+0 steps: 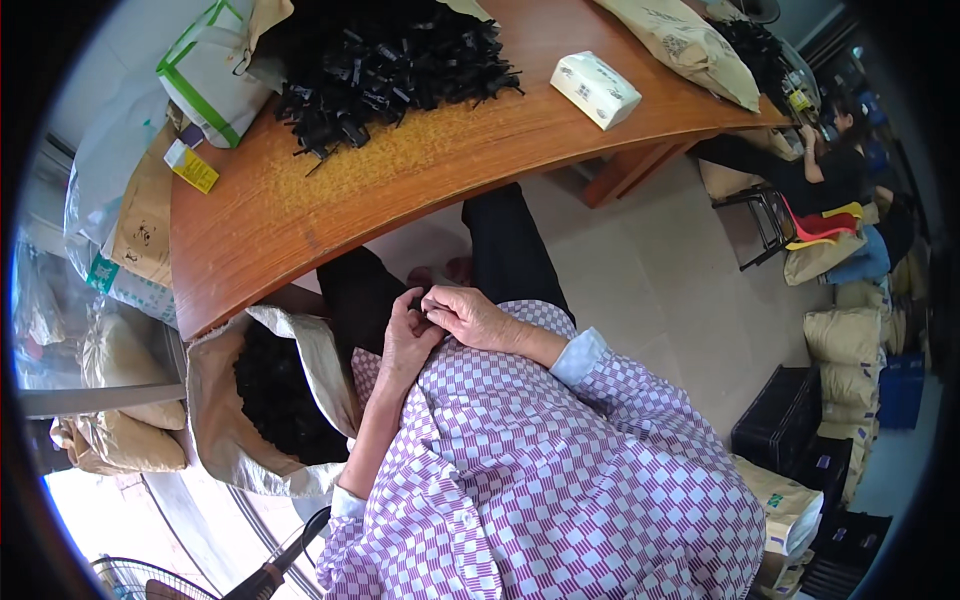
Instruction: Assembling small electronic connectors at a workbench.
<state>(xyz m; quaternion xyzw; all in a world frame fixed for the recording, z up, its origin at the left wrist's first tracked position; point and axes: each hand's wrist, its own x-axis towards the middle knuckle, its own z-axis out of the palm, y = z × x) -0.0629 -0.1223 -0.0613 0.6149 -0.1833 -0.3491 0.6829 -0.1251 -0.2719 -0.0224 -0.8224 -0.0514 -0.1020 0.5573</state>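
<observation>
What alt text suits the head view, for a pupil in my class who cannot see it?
A person's left hand and right hand meet before a purple-checked shirt, holding what looks like a small dark piece. Ahead, a wooden table holds a heap of black parts and a white packet; an open white sack of black pieces stands to the left.

1. From where I'm standing, the view comes off the person's own head, the left of two cameras worn side by side.
2. It looks steeply down over the checked shirt (570, 440), upright, with the fingers (446, 302) close by, near mid-picture.
3. The counter (420, 190) spans the upper part, beyond the lap; a co-worker (838, 180) at upper right is well farther off.
4. Its wide fisheye bows the counter's front edge and leaves the corners black.
</observation>
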